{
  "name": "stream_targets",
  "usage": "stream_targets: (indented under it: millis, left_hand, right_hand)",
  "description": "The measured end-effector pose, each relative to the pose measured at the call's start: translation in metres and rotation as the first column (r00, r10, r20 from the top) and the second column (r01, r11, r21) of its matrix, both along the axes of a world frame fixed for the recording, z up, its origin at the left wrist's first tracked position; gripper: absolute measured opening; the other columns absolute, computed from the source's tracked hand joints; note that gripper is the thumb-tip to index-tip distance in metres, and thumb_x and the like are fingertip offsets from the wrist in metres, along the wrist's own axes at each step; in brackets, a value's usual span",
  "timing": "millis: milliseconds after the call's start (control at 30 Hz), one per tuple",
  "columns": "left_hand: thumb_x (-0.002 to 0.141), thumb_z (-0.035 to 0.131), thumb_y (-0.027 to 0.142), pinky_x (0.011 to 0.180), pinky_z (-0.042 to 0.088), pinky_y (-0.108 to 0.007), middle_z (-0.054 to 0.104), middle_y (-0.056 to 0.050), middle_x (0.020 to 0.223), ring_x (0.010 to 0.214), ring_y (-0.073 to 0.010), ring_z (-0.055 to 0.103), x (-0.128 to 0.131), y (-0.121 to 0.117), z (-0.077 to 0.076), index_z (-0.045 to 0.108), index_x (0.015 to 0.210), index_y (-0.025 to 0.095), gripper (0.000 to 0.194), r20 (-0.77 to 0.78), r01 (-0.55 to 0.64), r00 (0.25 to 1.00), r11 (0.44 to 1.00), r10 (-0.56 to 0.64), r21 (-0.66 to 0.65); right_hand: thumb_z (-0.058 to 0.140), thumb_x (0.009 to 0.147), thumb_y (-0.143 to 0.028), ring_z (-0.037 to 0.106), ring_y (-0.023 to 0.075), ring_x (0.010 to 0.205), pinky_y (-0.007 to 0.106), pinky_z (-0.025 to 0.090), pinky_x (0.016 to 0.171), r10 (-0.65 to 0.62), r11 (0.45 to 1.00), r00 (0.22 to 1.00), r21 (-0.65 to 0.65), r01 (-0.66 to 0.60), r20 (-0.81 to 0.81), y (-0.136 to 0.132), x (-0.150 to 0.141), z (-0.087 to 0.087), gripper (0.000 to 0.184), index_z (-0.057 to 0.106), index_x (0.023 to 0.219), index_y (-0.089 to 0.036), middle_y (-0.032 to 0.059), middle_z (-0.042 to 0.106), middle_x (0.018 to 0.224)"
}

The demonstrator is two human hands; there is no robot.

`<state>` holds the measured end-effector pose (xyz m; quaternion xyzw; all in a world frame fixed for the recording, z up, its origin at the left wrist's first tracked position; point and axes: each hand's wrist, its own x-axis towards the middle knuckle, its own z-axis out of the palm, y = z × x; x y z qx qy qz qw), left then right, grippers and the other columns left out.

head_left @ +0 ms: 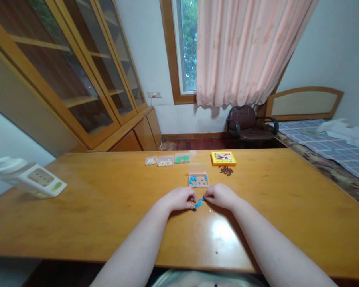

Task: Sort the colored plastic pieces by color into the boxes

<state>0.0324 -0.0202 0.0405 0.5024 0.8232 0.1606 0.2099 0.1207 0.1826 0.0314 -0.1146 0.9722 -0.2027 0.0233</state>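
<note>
Both my hands rest on the wooden table (107,199), close together. A small cluster of tiny blue pieces (199,203) lies between them. My left hand (179,198) is curled, fingertips pinched at the cluster's left side. My right hand (219,196) is curled too, fingertips pinched at its right side. What each pinch holds is too small to make out. Just beyond the hands stands an open clear box (198,180) with more blue pieces inside.
Farther back sit three small clear boxes (166,160) with white and green pieces, a yellow packet (223,158) and a heap of brown pieces (226,171). A white container (30,179) lies at the left. A chair (248,123) and bed (332,147) stand behind.
</note>
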Motion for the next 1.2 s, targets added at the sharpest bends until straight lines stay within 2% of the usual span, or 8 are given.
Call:
stream_targets:
  millis: [267,433,533,700,833,933,1100,1200]
  left_hand:
    - [0.077,0.058,0.025,0.061,0.038,-0.022,0.067,-0.001,0.081,0.071,-0.0147,0.058,-0.002,0.002,-0.005,0.066,0.083,0.021,0.011,-0.04,0.003,0.999,1.0,-0.004,-0.02]
    - [0.078,0.058,0.027,0.061,0.038,-0.023,0.067,-0.002,0.082,0.071,-0.0155,0.057,-0.004,0.001,-0.009,0.065,0.083,0.02,0.01,-0.066,-0.022,0.998,0.999,0.02,-0.033]
    - [0.079,0.058,0.027,0.061,0.038,-0.023,0.065,-0.002,0.081,0.071,-0.0151,0.056,-0.005,0.002,-0.01,0.063,0.081,0.02,0.009,-0.046,-0.036,0.998,0.999,0.036,-0.001]
    - [0.081,0.053,0.023,0.067,0.041,-0.023,0.062,0.0,0.082,0.075,-0.0143,0.055,-0.01,0.004,-0.012,0.06,0.081,0.019,0.008,0.002,-0.128,0.992,0.975,0.13,0.181]
    - [0.084,0.05,0.022,0.079,0.044,-0.028,0.061,-0.003,0.09,0.086,-0.0161,0.056,-0.016,0.007,-0.017,0.058,0.086,0.018,0.009,-0.063,-0.271,0.942,0.86,0.329,0.433]
    - [0.083,0.053,0.02,0.087,0.042,-0.03,0.06,-0.004,0.099,0.096,-0.0172,0.055,-0.019,0.006,-0.017,0.058,0.094,0.019,0.012,-0.115,-0.285,0.912,0.809,0.394,0.514]
    - [0.078,0.063,0.03,0.078,0.043,-0.025,0.061,-0.001,0.094,0.088,-0.0158,0.057,-0.009,0.001,-0.007,0.061,0.089,0.022,0.013,-0.157,-0.079,0.979,0.954,0.129,0.289]
    - [0.073,0.069,0.035,0.069,0.042,-0.023,0.063,0.0,0.089,0.08,-0.0156,0.058,-0.001,0.003,-0.002,0.062,0.087,0.023,0.02,-0.136,0.009,0.991,0.99,0.011,0.143]
  right_hand:
    - [0.053,0.081,-0.026,0.063,0.0164,0.072,0.023,0.04,0.064,-0.018,0.999,0.996,0.035,0.021,-0.09,-0.006,0.001,0.002,0.02,0.073,0.081,-0.024,0.0029,0.072,0.08]
    - [0.049,0.086,-0.03,0.063,0.0166,0.079,0.024,0.042,0.071,-0.267,0.963,0.933,-0.101,0.25,-0.241,0.002,-0.005,-0.006,0.023,0.071,0.092,-0.022,0.0049,0.071,0.088]
    - [0.049,0.086,-0.029,0.064,0.0177,0.082,0.025,0.043,0.072,-0.363,0.931,0.906,-0.129,0.342,-0.218,0.005,-0.008,-0.008,0.025,0.069,0.1,-0.022,0.0055,0.071,0.093]
    - [0.052,0.083,-0.032,0.064,0.0162,0.08,0.024,0.043,0.07,-0.147,0.981,0.987,-0.14,0.137,-0.063,0.003,-0.003,-0.004,0.023,0.071,0.093,-0.025,0.0022,0.072,0.09]
    - [0.054,0.081,-0.03,0.064,0.016,0.082,0.023,0.042,0.07,0.002,0.994,1.0,-0.106,-0.002,-0.007,-0.004,0.0,-0.004,0.024,0.071,0.097,-0.028,0.0003,0.072,0.093]
    - [0.053,0.082,-0.029,0.064,0.017,0.083,0.023,0.041,0.07,0.027,0.999,0.999,-0.022,-0.027,-0.02,-0.007,-0.001,-0.004,0.023,0.072,0.094,-0.027,0.0011,0.072,0.091]
    - [0.051,0.082,-0.026,0.064,0.0166,0.073,0.023,0.039,0.064,0.032,0.991,0.997,0.131,-0.023,-0.066,-0.009,-0.001,-0.001,0.022,0.073,0.084,-0.023,0.0038,0.073,0.083]
    - [0.052,0.082,-0.026,0.063,0.0164,0.069,0.023,0.038,0.062,0.002,0.986,0.995,0.165,0.014,-0.096,-0.01,-0.001,-0.001,0.021,0.072,0.081,-0.022,0.0051,0.072,0.079]
